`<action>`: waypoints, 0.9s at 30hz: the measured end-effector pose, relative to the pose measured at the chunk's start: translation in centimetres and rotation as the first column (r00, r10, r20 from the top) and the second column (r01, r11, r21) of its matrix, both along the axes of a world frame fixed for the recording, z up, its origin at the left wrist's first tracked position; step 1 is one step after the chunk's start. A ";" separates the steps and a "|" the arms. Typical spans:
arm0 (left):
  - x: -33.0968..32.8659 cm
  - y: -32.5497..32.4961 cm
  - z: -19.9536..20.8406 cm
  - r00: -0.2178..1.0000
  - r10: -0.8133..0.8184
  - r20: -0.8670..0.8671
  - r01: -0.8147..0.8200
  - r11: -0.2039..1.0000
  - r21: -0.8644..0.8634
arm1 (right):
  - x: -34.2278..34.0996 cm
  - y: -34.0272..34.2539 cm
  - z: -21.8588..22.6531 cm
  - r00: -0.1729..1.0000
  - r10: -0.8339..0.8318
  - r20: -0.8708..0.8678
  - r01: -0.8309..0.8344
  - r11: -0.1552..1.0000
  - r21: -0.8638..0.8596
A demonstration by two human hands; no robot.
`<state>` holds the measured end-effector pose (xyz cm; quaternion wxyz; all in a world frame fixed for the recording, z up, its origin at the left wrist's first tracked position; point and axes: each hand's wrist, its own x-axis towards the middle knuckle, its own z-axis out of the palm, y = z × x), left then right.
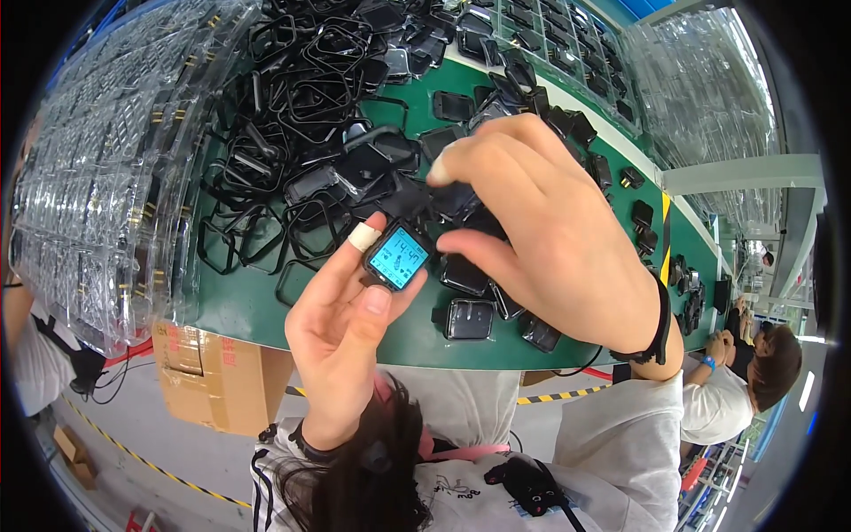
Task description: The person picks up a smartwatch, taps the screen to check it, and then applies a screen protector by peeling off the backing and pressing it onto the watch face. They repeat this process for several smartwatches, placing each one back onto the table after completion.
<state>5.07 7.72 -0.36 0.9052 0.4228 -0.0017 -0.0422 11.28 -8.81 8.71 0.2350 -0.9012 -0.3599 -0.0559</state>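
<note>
My left hand (341, 332) holds a small square watch unit (399, 257) with a black case and a lit pale-blue screen, gripped between thumb and fingers. A white finger cover wraps one fingertip of this hand. Just right of the watch unit hovers my right hand (541, 222), thumb and index finger apart; nothing shows clearly between them. Its index fingertip is also covered in white. Dark watch units lie under and around it, among them one with a black screen (469, 319) near the table's front edge. The right hand hides part of this pile.
Black frames (324, 97) heap on the green table (257, 306). Stacked clear plastic trays (106, 177) stand at left, more (700, 89) at far right. A filled tray (567, 44) lies at the back. A cardboard box (213, 381) sits below the table; another person (736, 390) sits at right.
</note>
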 end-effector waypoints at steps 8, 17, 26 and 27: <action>-0.6 0.2 -0.3 0.991 -0.122 0.054 0.125 0.991 -0.055 | -0.9 0.4 -1.5 0.975 0.215 -0.050 -0.195 0.947 0.257; -1.2 0.7 -1.0 0.990 -0.084 0.113 0.087 0.996 -0.021 | -0.9 -0.1 -2.5 0.631 0.260 -0.731 0.250 0.824 0.509; -1.3 1.7 -0.1 0.977 0.213 -0.002 -0.213 0.977 -0.022 | 5.4 2.0 -4.0 0.969 0.092 -0.229 -0.057 0.986 0.156; -1.2 2.1 -0.3 0.970 0.241 0.025 -0.241 0.970 0.009 | 6.0 2.0 -4.5 0.970 0.092 -0.224 -0.057 0.986 0.158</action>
